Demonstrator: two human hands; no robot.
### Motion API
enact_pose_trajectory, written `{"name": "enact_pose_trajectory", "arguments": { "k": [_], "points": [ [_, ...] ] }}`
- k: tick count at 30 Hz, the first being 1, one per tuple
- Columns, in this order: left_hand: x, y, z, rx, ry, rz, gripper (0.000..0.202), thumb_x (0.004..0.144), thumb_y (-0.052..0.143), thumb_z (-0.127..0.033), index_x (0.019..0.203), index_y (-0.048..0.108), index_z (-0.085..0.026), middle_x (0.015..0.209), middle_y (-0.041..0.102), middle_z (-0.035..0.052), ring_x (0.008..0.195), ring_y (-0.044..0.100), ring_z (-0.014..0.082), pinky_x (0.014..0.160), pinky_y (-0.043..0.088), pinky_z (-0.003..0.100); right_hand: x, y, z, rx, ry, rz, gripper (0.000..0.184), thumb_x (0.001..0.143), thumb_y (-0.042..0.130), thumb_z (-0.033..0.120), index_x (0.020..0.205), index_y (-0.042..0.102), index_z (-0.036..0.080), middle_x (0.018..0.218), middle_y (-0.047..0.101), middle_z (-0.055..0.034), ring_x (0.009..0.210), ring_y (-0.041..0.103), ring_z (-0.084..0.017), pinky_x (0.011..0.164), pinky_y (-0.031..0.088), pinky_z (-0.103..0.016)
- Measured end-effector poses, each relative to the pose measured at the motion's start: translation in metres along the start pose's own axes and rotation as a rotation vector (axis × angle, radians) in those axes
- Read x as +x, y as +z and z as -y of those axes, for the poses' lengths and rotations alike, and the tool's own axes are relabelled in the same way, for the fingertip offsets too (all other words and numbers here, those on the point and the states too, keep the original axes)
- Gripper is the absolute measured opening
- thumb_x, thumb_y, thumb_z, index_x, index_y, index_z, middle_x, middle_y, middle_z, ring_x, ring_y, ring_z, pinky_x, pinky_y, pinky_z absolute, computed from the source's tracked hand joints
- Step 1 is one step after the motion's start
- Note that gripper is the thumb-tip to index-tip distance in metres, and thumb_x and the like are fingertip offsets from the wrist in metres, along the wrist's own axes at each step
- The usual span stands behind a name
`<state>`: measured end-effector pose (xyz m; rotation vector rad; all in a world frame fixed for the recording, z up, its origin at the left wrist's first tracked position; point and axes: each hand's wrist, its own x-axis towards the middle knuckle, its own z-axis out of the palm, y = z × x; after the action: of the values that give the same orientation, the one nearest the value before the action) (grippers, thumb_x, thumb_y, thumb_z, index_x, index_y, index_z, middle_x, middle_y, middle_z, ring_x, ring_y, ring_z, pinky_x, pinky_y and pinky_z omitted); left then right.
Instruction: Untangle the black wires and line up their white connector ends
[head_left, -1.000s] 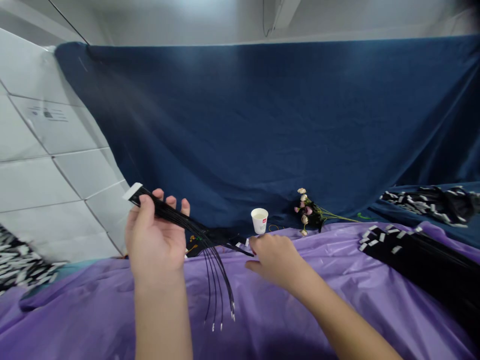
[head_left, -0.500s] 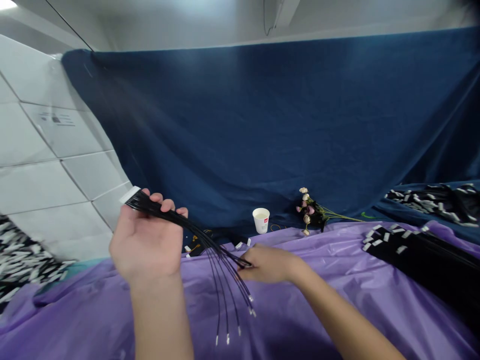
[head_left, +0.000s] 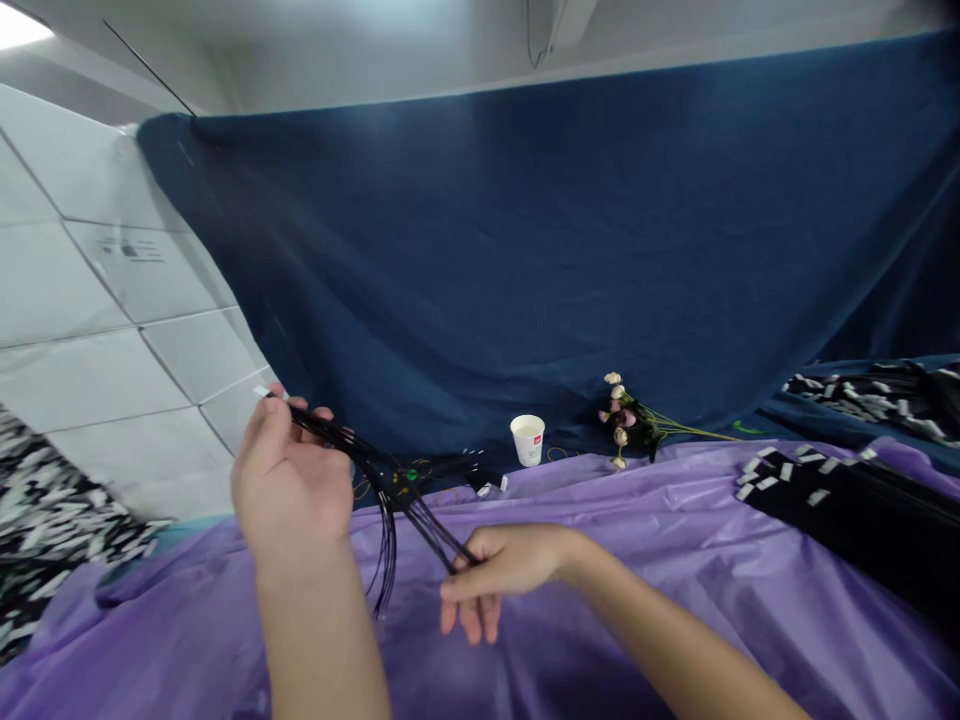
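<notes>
My left hand [head_left: 289,485] is raised over the purple sheet [head_left: 637,600] and grips one end of a bundle of thin black cables [head_left: 375,475] with a white tag at the top. The loose cable ends droop down beside my wrist. Lower and to the right, my right hand [head_left: 499,570] pinches a few of those cables between thumb and forefinger, its other fingers hanging down.
A white paper cup [head_left: 528,439] stands at the back by the blue cloth backdrop [head_left: 562,260]. Small artificial flowers [head_left: 626,420] lie to its right. A pile of black cables with white tags [head_left: 832,500] lies at the right, with more piles at far right and far left.
My right hand moved down and toward me, closing on a few cables and pulling them away from the bundle. My left hand turned slightly; the loose ends now hang closer together.
</notes>
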<state>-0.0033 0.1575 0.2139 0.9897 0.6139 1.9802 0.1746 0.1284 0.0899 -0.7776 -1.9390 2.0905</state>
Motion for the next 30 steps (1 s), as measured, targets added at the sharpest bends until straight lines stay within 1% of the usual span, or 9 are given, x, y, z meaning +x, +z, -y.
{"name": "enact_pose_trajectory", "arguments": {
  "k": [3,4,6,10,14,19,22,26,30],
  "points": [
    [0.003,0.002,-0.001,-0.062,-0.102,-0.076,0.013,0.072,0.073,-0.025,0.083,0.066,-0.023,0.074,0.056,0.0001,0.064,0.053,0.013,0.053,0.045,0.029,-0.037,-0.015,0.016,-0.106,0.07,-0.154,0.033,0.085,0.06,0.044,0.089,0.065,0.012,0.064,0.063,0.0008,0.051,0.06,-0.007,0.055,0.048,-0.018],
    [0.003,0.003,-0.001,-0.041,-0.124,-0.06,0.015,0.07,0.074,-0.024,0.082,0.066,-0.022,0.074,0.057,-0.0002,0.063,0.054,0.0134,0.051,0.045,0.029,-0.049,-0.019,0.02,-0.13,0.067,-0.23,0.032,0.083,0.063,0.043,0.087,0.065,0.011,0.062,0.062,0.0008,0.05,0.06,-0.008,0.054,0.047,-0.018],
    [0.002,0.006,0.0,0.005,-0.135,-0.033,0.019,0.065,0.077,-0.022,0.08,0.066,-0.022,0.074,0.057,-0.0008,0.061,0.055,0.0137,0.049,0.045,0.028,-0.071,-0.025,0.028,-0.152,0.0,-0.358,0.032,0.082,0.063,0.043,0.088,0.063,0.012,0.063,0.063,0.0006,0.051,0.06,-0.008,0.055,0.047,-0.019],
    [0.001,0.007,0.004,0.032,-0.109,-0.021,0.026,0.057,0.081,-0.02,0.074,0.062,-0.022,0.073,0.059,-0.0021,0.059,0.057,0.0143,0.048,0.045,0.026,-0.099,-0.032,0.034,-0.157,-0.098,-0.528,0.03,0.082,0.064,0.043,0.086,0.056,0.014,0.064,0.062,0.0002,0.056,0.062,-0.011,0.057,0.05,-0.023],
    [0.0,0.008,0.006,0.026,-0.109,-0.013,0.028,0.055,0.082,-0.021,0.071,0.06,-0.022,0.068,0.059,-0.0033,0.057,0.056,0.0133,0.049,0.047,0.025,-0.11,-0.038,0.035,-0.107,-0.187,-0.672,0.028,0.08,0.067,0.039,0.083,0.053,0.015,0.064,0.062,0.0006,0.056,0.061,-0.012,0.057,0.053,-0.025],
    [0.0,0.01,0.003,0.011,-0.135,-0.048,0.027,0.056,0.08,-0.017,0.073,0.06,-0.022,0.064,0.058,-0.0047,0.051,0.053,0.0105,0.044,0.043,0.022,-0.118,-0.042,0.037,-0.053,-0.243,-0.831,0.027,0.079,0.069,0.037,0.083,0.053,0.015,0.068,0.064,-0.0003,0.057,0.061,-0.01,0.059,0.052,-0.023],
    [-0.001,0.011,0.001,0.017,-0.138,-0.043,0.027,0.056,0.08,-0.017,0.072,0.059,-0.021,0.065,0.059,-0.0041,0.052,0.054,0.0111,0.043,0.044,0.022,-0.121,-0.041,0.041,-0.046,-0.285,-0.912,0.027,0.079,0.069,0.038,0.084,0.055,0.015,0.069,0.064,-0.0004,0.057,0.06,-0.009,0.059,0.05,-0.022],
    [-0.002,0.011,0.002,0.016,-0.144,-0.034,0.026,0.057,0.08,-0.018,0.072,0.06,-0.022,0.071,0.06,-0.0034,0.057,0.057,0.011,0.049,0.049,0.023,-0.124,-0.041,0.043,-0.062,-0.321,-0.923,0.029,0.08,0.067,0.041,0.088,0.056,0.016,0.074,0.063,-0.0005,0.058,0.06,-0.009,0.059,0.048,-0.022],
    [-0.002,0.01,0.005,0.022,-0.121,0.001,0.024,0.06,0.08,-0.021,0.074,0.06,-0.023,0.075,0.06,-0.0017,0.062,0.058,0.0118,0.053,0.051,0.024,-0.124,-0.043,0.039,-0.107,-0.289,-0.911,0.029,0.076,0.07,0.038,0.089,0.058,0.015,0.072,0.058,0.0011,0.059,0.057,-0.008,0.06,0.048,-0.022]
  ]
}}
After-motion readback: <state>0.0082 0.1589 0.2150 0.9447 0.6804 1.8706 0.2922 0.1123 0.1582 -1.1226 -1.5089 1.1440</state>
